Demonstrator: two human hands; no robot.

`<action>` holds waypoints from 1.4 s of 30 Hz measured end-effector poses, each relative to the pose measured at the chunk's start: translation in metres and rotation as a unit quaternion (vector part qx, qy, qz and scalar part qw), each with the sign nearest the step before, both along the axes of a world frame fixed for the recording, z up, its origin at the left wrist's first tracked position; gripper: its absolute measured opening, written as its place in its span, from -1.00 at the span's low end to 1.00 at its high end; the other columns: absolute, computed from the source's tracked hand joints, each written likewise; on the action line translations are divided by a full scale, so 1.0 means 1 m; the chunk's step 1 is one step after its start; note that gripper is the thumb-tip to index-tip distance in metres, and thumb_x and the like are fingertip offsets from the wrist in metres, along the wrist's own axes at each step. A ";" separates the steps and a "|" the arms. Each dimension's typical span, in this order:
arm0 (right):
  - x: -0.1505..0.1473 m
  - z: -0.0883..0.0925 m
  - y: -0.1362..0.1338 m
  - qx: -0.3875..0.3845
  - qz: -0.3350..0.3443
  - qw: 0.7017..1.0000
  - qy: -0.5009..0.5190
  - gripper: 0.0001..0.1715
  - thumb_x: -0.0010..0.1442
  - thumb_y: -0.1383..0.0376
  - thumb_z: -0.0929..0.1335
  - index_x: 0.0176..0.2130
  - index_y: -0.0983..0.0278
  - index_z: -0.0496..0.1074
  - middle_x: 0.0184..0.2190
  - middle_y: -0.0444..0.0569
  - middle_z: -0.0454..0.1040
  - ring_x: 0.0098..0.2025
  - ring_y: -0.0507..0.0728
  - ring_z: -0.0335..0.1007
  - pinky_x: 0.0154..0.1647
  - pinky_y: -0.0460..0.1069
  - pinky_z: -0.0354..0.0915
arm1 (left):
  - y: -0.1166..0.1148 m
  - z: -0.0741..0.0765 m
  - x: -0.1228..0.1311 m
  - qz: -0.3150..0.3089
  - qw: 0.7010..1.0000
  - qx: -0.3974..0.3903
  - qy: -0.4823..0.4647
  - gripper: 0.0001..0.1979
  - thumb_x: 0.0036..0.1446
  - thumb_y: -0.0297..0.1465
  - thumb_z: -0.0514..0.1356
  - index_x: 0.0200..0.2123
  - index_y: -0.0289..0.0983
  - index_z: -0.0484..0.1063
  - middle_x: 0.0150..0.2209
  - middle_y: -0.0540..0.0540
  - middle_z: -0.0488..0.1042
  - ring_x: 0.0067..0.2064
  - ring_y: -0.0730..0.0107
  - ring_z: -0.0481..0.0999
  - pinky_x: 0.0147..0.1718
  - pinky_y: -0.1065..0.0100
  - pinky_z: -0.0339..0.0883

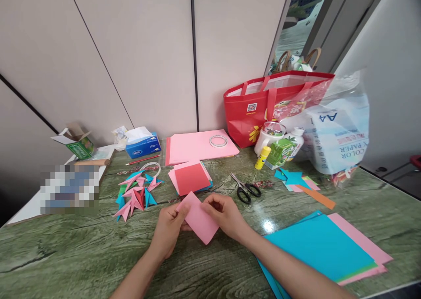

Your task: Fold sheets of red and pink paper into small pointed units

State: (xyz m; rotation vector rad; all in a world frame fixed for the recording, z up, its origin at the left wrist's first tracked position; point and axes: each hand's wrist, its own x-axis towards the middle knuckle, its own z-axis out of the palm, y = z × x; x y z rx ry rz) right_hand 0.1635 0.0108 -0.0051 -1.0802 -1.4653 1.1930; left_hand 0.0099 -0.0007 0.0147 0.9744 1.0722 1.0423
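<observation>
My left hand (169, 229) and my right hand (226, 215) both pinch a folded pink paper (199, 222) just above the green table (82, 255). The left fingers close on its left edge, the right fingers on its upper right edge. Behind it lies a small stack of square papers with a red sheet (191, 178) on top. Black-handled scissors (245, 188) lie to the right of that stack. Several folded pink and blue paper pieces (136, 193) sit to the left.
Large blue and pink sheets (325, 246) lie at the right front. At the back are large pink paper with a tape ring (218, 141), a tissue box (143, 146), a red bag (263, 110), a glue stick (262, 157), bottles and a plastic paper pack (338, 132).
</observation>
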 end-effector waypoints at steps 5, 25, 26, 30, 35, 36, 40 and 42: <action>0.000 0.005 -0.003 0.011 -0.005 1.000 -0.017 -0.78 0.05 0.24 0.28 -0.53 0.33 0.30 -0.59 -0.16 0.23 -0.54 -0.02 0.08 -0.54 -0.12 0.04 | -0.001 0.002 0.002 0.018 0.997 -0.030 -0.064 -0.64 -0.16 -0.13 0.24 -0.60 -0.35 0.40 -0.65 -0.04 0.48 -0.62 0.39 0.44 -0.60 0.37 0.37; 0.005 0.005 0.004 -0.097 0.053 0.981 0.159 -0.69 -0.13 0.11 0.41 -0.45 0.31 0.40 -0.55 -0.16 0.36 -0.52 -0.02 0.22 -0.48 -0.12 0.15 | -0.001 0.005 -0.003 -0.048 0.998 0.026 0.031 -0.71 -0.09 -0.34 0.23 -0.23 -0.27 0.51 -0.42 -0.07 0.57 -0.50 0.34 0.51 -0.50 0.30 0.45; 0.006 0.004 0.005 -0.112 0.053 0.978 0.171 -0.67 -0.15 0.11 0.42 -0.44 0.31 0.40 -0.54 -0.15 0.37 -0.51 -0.02 0.23 -0.48 -0.12 0.16 | -0.001 0.005 -0.003 -0.039 0.998 0.034 0.043 -0.74 -0.11 -0.35 0.22 -0.28 -0.26 0.53 -0.42 -0.06 0.57 -0.49 0.33 0.51 -0.49 0.29 0.45; 0.006 0.001 0.006 -0.169 0.061 0.962 0.206 -0.63 -0.10 0.07 0.39 -0.38 0.31 0.42 -0.50 -0.13 0.39 -0.50 -0.02 0.27 -0.49 -0.12 0.21 | -0.002 0.006 -0.002 0.008 0.991 0.080 0.107 -0.83 -0.17 -0.43 0.20 -0.46 -0.23 0.58 -0.45 -0.04 0.58 -0.49 0.31 0.51 -0.49 0.30 0.45; 0.007 0.004 0.006 -0.189 0.076 0.960 0.192 -0.58 -0.08 0.05 0.38 -0.30 0.31 0.40 -0.53 -0.15 0.38 -0.53 -0.03 0.28 -0.52 -0.11 0.26 | 0.000 0.003 -0.002 0.032 0.984 0.109 0.139 -0.82 -0.19 -0.46 0.16 -0.51 -0.22 0.58 -0.50 -0.05 0.58 -0.49 0.28 0.52 -0.47 0.29 0.45; 0.007 0.004 0.005 -0.182 0.083 0.963 0.182 -0.57 -0.12 0.09 0.41 -0.28 0.30 0.40 -0.54 -0.16 0.38 -0.54 -0.04 0.26 -0.53 -0.12 0.25 | 0.001 0.003 -0.002 0.029 0.983 0.111 0.141 -0.82 -0.18 -0.46 0.16 -0.50 -0.23 0.58 -0.49 -0.05 0.58 -0.49 0.28 0.52 -0.46 0.29 0.45; 0.007 0.004 0.005 -0.165 0.071 0.965 0.191 -0.57 -0.11 0.12 0.42 -0.24 0.28 0.39 -0.52 -0.16 0.40 -0.54 -0.05 0.27 -0.55 -0.14 0.25 | 0.002 0.003 -0.001 0.011 0.991 0.081 0.108 -0.81 -0.14 -0.41 0.18 -0.40 -0.26 0.56 -0.41 -0.06 0.58 -0.47 0.28 0.52 -0.47 0.29 0.45; 0.007 0.004 0.006 -0.173 0.060 0.960 0.211 -0.59 -0.03 0.07 0.35 -0.23 0.27 0.39 -0.45 -0.11 0.42 -0.52 -0.03 0.30 -0.55 -0.13 0.26 | 0.002 0.005 -0.001 0.013 0.995 0.054 0.078 -0.72 -0.11 -0.37 0.20 -0.26 -0.28 0.50 -0.42 -0.06 0.58 -0.49 0.29 0.52 -0.50 0.29 0.44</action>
